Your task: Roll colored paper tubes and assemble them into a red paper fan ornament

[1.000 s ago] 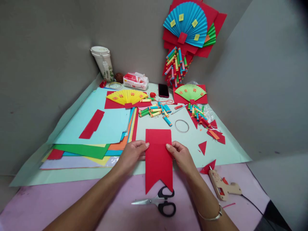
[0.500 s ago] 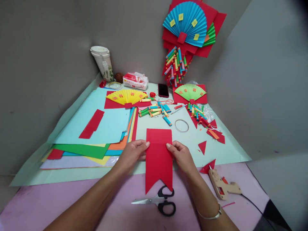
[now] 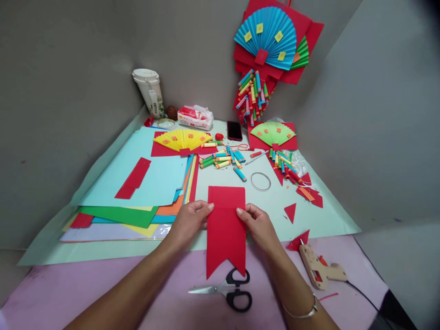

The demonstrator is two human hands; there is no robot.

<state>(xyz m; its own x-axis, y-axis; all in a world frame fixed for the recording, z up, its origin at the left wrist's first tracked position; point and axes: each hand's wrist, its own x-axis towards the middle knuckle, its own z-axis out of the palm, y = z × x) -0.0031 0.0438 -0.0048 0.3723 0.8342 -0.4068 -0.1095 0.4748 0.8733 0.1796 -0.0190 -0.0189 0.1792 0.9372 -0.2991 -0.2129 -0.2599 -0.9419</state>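
A red paper strip with a V-shaped notch in its lower end hangs between both hands. My left hand pinches its left edge, thumb on the front and fingers behind. On the right edge my right hand holds it the same way. Just below the strip lie black-handled scissors, one handle loop close to the notched end. Beyond the strip are several small coloured paper rolls and a metal ring.
Coloured paper sheets are stacked at left. A glue gun with a cable lies at right, near red scraps. Farther back are a yellow fan, a green fan, a phone, a tissue pack and a cup.
The view has shifted very slightly. Both hands keep the same hold on the red strip, which has barely moved.
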